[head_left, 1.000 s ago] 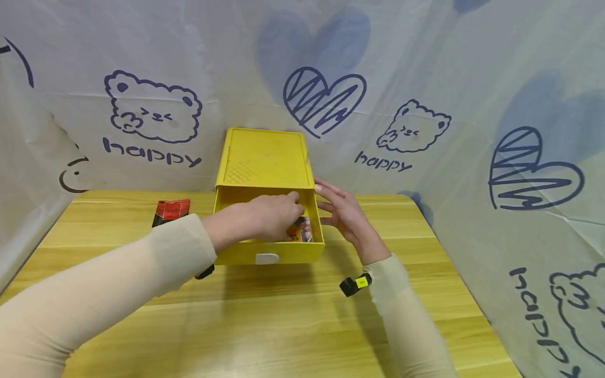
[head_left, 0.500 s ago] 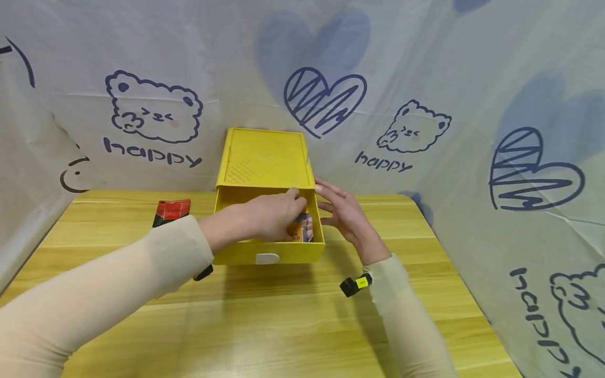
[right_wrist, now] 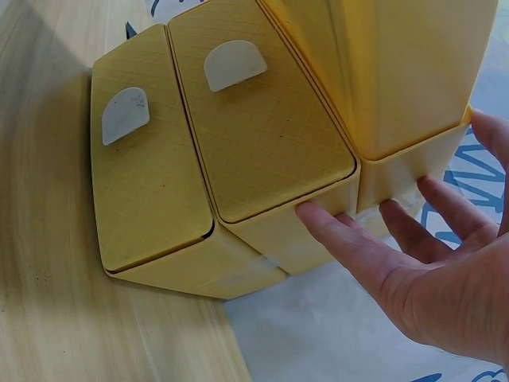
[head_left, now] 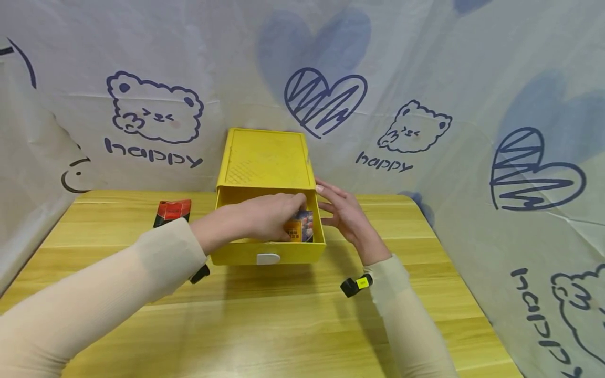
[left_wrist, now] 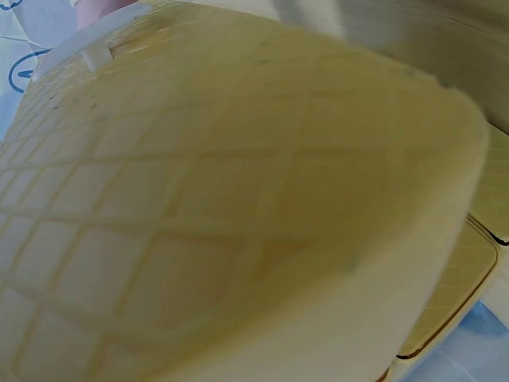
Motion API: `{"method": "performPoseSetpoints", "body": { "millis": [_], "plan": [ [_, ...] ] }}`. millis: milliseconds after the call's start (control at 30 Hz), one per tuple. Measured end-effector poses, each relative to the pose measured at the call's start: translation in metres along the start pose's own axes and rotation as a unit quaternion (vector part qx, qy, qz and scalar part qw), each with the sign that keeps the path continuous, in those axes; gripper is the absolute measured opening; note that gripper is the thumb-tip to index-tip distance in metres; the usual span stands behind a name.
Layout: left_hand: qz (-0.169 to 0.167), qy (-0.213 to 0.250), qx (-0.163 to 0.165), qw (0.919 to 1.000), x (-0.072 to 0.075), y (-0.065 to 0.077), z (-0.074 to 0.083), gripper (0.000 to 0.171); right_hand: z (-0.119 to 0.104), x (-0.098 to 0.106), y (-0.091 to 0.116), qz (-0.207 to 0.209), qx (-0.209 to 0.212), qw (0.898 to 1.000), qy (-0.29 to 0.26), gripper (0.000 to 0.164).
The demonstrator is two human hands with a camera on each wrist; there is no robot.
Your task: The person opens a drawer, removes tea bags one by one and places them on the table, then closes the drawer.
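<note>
A yellow drawer cabinet stands at the back of the table with its top drawer pulled out. My left hand reaches down into that drawer, its thumb and fingers at a small orange and dark blue packet with printed pictures, which it pinches. The fingers' far side is hidden. In the left wrist view the patterned drawer front fills the picture and hides the hand. My right hand rests with extended fingers against the cabinet's right side, and its fingertips touch the side walls in the right wrist view.
A red and black packet lies on the wooden table left of the cabinet. Two lower drawers with white handles are closed. A printed white cloth hangs right behind the table.
My left hand has shifted slightly within the drawer, and more of the orange and blue packet shows, its top edge a little higher. The right hand has stayed on the cabinet's side.
</note>
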State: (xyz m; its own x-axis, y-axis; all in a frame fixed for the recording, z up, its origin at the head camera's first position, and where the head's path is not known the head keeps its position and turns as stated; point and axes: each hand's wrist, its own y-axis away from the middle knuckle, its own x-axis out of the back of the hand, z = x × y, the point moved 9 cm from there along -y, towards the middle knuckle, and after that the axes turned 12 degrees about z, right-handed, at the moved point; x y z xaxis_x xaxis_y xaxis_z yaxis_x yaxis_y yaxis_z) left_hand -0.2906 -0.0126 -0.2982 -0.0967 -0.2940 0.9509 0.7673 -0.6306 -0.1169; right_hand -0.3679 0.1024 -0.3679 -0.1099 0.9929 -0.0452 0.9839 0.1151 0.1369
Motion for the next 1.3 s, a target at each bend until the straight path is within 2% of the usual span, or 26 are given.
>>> {"method": "performPoseSetpoints", "body": {
  "millis": [467,1100,1300],
  "plan": [
    [0.023,0.048,0.009,0.9985,0.008,0.005,-0.005,0.055,0.001,0.000,-0.001,-0.001,0.002,1.000,0.003,0.060],
    [0.074,0.100,-0.005,0.9923,0.027,0.016,-0.019,0.037,0.002,0.002,-0.002,0.004,-0.006,1.000,-0.012,0.063],
    [0.079,0.122,0.010,0.9894,0.031,0.020,-0.025,0.032,0.002,0.000,-0.002,0.003,-0.004,1.000,-0.009,0.064]
  ]
}}
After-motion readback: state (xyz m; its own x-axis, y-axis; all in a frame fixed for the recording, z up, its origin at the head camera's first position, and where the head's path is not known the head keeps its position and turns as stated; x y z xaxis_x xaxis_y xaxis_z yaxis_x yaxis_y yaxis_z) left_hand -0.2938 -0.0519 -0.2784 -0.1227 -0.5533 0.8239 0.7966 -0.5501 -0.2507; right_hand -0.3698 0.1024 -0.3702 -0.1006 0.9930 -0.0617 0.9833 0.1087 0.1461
